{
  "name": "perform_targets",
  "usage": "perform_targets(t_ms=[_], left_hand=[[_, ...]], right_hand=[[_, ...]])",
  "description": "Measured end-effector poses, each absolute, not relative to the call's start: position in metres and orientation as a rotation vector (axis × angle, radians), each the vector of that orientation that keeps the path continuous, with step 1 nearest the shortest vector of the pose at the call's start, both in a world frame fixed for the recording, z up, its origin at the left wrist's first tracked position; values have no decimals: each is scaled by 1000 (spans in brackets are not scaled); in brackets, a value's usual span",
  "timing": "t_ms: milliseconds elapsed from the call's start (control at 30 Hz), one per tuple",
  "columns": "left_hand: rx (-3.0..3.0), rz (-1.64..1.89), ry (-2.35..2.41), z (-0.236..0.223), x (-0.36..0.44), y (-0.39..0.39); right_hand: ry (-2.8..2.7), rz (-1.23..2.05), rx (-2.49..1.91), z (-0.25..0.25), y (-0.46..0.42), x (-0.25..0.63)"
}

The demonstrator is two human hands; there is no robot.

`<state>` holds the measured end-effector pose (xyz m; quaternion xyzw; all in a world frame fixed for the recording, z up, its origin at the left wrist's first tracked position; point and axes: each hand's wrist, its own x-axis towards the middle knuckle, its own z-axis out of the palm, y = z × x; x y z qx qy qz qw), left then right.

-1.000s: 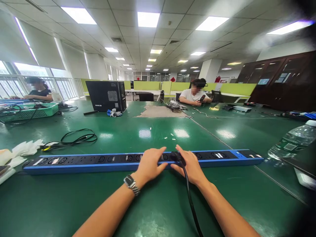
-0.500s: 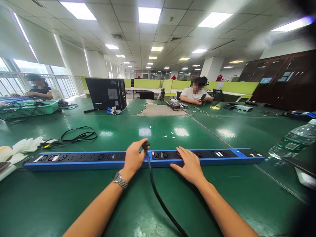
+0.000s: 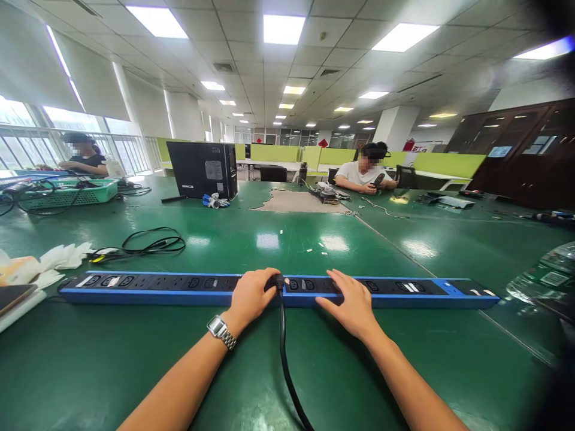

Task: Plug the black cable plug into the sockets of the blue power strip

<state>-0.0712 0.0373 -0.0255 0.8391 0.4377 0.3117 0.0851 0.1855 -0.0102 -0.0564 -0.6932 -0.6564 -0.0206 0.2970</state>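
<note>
A long blue power strip with a black face and rows of sockets lies crosswise on the green table before me. My left hand, with a metal watch on its wrist, grips a black plug between thumb and fingers. The plug is down at the strip's face near the middle; whether it is fully seated I cannot tell. Its thick black cable hangs over the front edge and runs toward me. Against the strip, right of the plug, rests my right hand, fingers spread and thumb by the front edge.
Coiled black cable and white tissues lie to the left. A green basket, a black computer case and gloves stand farther back. At right is a water bottle. Two people sit across the room, one at the table's far side.
My left hand has lowered the plug from above the strip down to its face. The view has shifted slightly left. My right hand stays at nearly the same place on the strip.
</note>
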Motion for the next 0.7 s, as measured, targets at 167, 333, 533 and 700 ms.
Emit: perform_targets(t_ms=[167, 333, 533, 700], left_hand=[[2587, 830, 1285, -22, -76, 34], [2654, 794, 1362, -28, -84, 31], [2662, 770, 1429, -35, -87, 33], [2657, 802, 1425, -33, -86, 32]], right_hand=[[-1902, 13, -1576, -42, -8, 151], [-2049, -28, -1335, -32, 6, 93], [-1672, -69, -1270, -24, 17, 100], [-1375, 3, -1405, -27, 10, 173]])
